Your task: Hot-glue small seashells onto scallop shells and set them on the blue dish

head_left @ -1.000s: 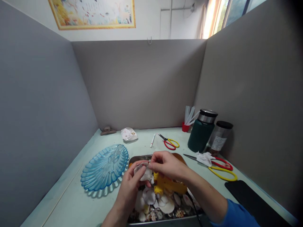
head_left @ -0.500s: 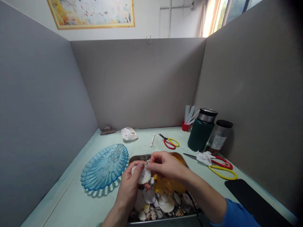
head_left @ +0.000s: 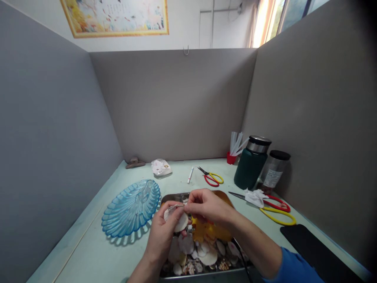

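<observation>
A white seashell (head_left: 182,223) is gripped in my left hand (head_left: 161,228), with the thumb across its face and the fingers behind it. My right hand (head_left: 207,205) pinches at the shell's upper edge, its thumb and forefinger closed together; whatever is between them is too small to make out. Both hands are above a metal tray (head_left: 176,278) filled with loose shells (head_left: 208,256) of several sizes. Under my right hand, yellow pieces (head_left: 203,231) lie in the tray, partly covered.
A blue shell-shaped dish (head_left: 132,210) stands left of the tray. To the right are large scissors (head_left: 277,210) wrapped with white tissue, a green flask (head_left: 251,167), a clear jar (head_left: 272,173) and a black phone-like slab (head_left: 312,245). Small scissors (head_left: 211,177) and a white packet (head_left: 161,168) lie behind.
The shell has turned a little in my left hand, and its thumb has shifted across it. My right fingers stay at its edge. The whole view has shifted slightly.
</observation>
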Demonstrator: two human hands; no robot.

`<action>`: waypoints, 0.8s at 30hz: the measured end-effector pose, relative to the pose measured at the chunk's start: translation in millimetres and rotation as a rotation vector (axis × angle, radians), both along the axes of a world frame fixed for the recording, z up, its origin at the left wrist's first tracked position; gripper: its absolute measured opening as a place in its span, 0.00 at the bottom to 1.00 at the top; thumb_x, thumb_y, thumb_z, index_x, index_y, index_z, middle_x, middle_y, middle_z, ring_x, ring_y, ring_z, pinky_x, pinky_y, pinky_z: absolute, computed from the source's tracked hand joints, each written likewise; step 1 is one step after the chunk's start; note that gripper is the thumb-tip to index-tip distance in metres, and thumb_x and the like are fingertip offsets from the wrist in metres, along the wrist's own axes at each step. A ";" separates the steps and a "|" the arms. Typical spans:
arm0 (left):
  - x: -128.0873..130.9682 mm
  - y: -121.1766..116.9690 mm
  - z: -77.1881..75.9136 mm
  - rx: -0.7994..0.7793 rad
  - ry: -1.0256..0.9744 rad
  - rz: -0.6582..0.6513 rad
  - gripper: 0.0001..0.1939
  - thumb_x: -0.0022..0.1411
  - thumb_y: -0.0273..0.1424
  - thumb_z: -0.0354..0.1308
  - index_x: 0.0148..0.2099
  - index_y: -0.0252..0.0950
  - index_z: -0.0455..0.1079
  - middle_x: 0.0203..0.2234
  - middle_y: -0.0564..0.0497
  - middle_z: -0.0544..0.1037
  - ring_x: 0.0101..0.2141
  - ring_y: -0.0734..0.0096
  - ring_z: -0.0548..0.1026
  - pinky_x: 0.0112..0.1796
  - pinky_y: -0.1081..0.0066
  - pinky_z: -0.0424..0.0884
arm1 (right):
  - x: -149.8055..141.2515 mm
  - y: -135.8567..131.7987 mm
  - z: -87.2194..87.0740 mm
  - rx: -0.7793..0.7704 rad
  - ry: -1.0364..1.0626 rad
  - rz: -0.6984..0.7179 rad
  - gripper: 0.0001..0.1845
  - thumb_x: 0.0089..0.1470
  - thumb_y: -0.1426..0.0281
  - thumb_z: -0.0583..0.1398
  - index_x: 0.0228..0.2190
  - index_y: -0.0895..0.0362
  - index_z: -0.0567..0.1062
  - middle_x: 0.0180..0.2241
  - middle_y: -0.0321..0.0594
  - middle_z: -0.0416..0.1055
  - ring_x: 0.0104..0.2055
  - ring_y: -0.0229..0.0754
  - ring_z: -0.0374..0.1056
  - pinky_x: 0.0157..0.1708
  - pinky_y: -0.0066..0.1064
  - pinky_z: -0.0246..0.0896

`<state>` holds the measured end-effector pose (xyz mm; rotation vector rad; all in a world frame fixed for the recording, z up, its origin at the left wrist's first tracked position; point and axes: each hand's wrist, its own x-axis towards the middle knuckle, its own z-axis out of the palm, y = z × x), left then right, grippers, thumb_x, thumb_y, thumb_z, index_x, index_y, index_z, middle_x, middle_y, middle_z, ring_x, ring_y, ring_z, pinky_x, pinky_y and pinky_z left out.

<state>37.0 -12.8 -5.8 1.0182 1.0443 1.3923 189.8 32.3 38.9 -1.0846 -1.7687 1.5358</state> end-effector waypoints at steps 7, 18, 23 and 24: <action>-1.1 0.5 -0.8 0.031 0.016 0.034 0.14 0.52 0.39 0.64 0.34 0.34 0.70 0.19 0.53 0.74 0.19 0.72 0.70 0.18 0.75 0.69 | -2.7 -4.3 1.2 0.015 0.039 0.009 0.07 0.46 0.69 0.60 0.23 0.57 0.66 0.17 0.30 0.65 0.15 0.29 0.56 0.14 0.20 0.51; -2.9 0.9 -0.2 0.013 0.035 0.067 0.15 0.50 0.40 0.65 0.34 0.33 0.71 0.19 0.53 0.74 0.18 0.74 0.69 0.18 0.77 0.68 | -2.1 -8.2 3.9 0.193 -0.112 -0.046 0.07 0.47 0.68 0.60 0.24 0.57 0.69 0.20 0.32 0.66 0.21 0.32 0.60 0.18 0.21 0.51; -2.8 1.8 -0.5 0.021 0.005 0.068 0.15 0.51 0.40 0.64 0.32 0.33 0.70 0.18 0.54 0.73 0.18 0.75 0.70 0.18 0.78 0.67 | -2.7 -9.0 5.4 0.257 -0.146 -0.085 0.09 0.48 0.64 0.61 0.24 0.58 0.69 0.21 0.34 0.67 0.23 0.34 0.61 0.19 0.22 0.51; -2.2 1.6 -0.1 0.011 -0.018 0.047 0.15 0.52 0.41 0.63 0.32 0.33 0.70 0.17 0.54 0.73 0.18 0.74 0.71 0.19 0.77 0.67 | -2.9 -8.6 5.4 0.251 -0.142 -0.090 0.10 0.48 0.64 0.61 0.24 0.58 0.69 0.21 0.34 0.68 0.23 0.34 0.62 0.19 0.22 0.51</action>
